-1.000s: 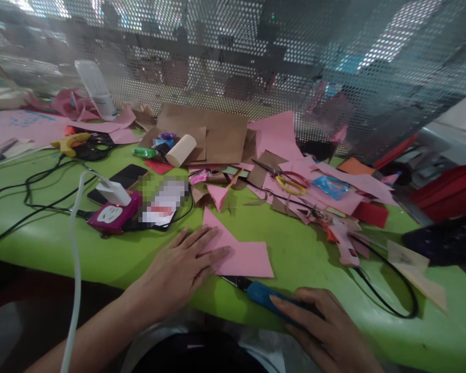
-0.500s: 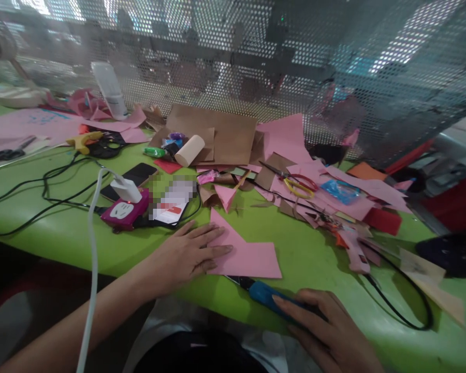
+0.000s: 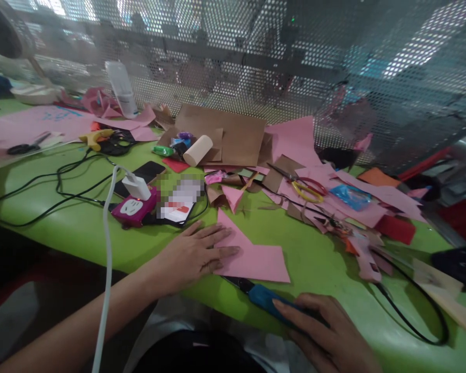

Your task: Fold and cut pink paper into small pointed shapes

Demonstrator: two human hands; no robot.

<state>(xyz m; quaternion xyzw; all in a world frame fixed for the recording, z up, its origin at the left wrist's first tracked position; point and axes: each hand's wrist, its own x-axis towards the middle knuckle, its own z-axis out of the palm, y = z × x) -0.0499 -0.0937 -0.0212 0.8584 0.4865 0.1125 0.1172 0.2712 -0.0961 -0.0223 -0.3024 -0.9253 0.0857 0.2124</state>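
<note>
A pink sheet of paper (image 3: pixel 256 261), with a pointed upper part and a rectangular right part, lies flat near the front edge of the table. My left hand (image 3: pixel 196 254) rests palm down on its left side, fingers spread. Just below the paper, my right hand (image 3: pixel 330 331) has its fingers on the handle of a blue-handled utility knife (image 3: pixel 270 300). The knife's dark narrow front end points left, close to the paper's lower edge. My right palm hides the rear of the handle.
Behind the paper are a phone (image 3: pixel 178 204), a purple power socket (image 3: pixel 134 207) and a white cable (image 3: pixel 108 259). Scissors (image 3: pixel 306 189), pink scraps and a glue gun (image 3: pixel 365 256) lie right. Brown cardboard (image 3: pixel 236 134) leans by the perforated screen (image 3: pixel 233 62).
The view has shifted slightly, so the table items appear farther right. Both hands, the paper and the knife keep nearly the same arrangement. Part of another person shows at the left edge.
</note>
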